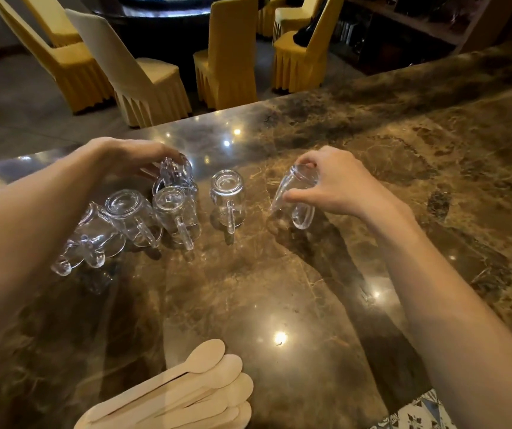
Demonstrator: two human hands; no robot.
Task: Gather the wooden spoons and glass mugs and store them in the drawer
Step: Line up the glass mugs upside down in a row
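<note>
Now, left hand (131, 156): fingers curled down over the rear mug (176, 171), gripping it from above.
Mug cluster (131, 216): upside down on the counter (279, 289), handles toward the person, leftmost one tipped over.
Wooden spoons (186, 394): stacked at the near edge, long axes near-left to far-right, bowls far-right, closer to the left arm.
Right hand (332, 184): thumb and fingertips pinch the tilted mug (293, 196), which leans up-right with its handle toward the person.
Drawer: out of view.

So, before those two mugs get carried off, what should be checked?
1. Grip of right hand on tilted mug: ok.
2. Grip of left hand on far mug: ok.
3. Whether far mug is free of neighbouring mugs: cannot tell.
4. Whether leftmost mug stands steady: not ok, it leans.
5. Whether wooden spoons are stacked together: ok.
6. Whether drawer is open: cannot tell, out of view.
</note>
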